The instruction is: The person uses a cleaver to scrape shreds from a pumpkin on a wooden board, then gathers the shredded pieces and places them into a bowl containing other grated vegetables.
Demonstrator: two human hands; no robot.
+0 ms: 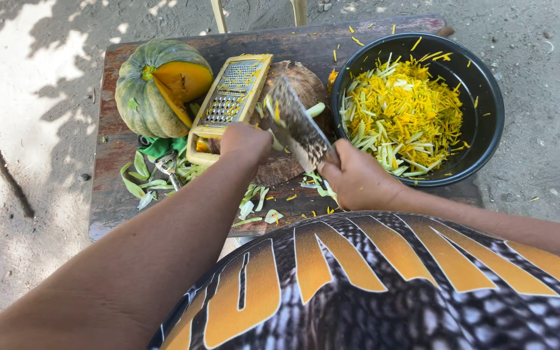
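Right hand (358, 181) gripping cleaver (298, 123), left hand (246, 141) beside blade, on chopping block (299, 87)

Worn wooden table (115, 201) on sandy ground, bearing cut pumpkin (153, 87), yellow grater (228, 104), round chopping block (303, 87), black bowl (487, 123), green peelings (139, 185)

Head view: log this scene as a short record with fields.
setting: wooden table outdoors on sandy ground
left hand: on something on the round board, beside the yellow grater
right hand: grips a cleaver, blade raised over the board
bowl: black, holding yellow and green shreds
squash: green, a wedge cut out, orange flesh showing
scraps: green peelings on the table
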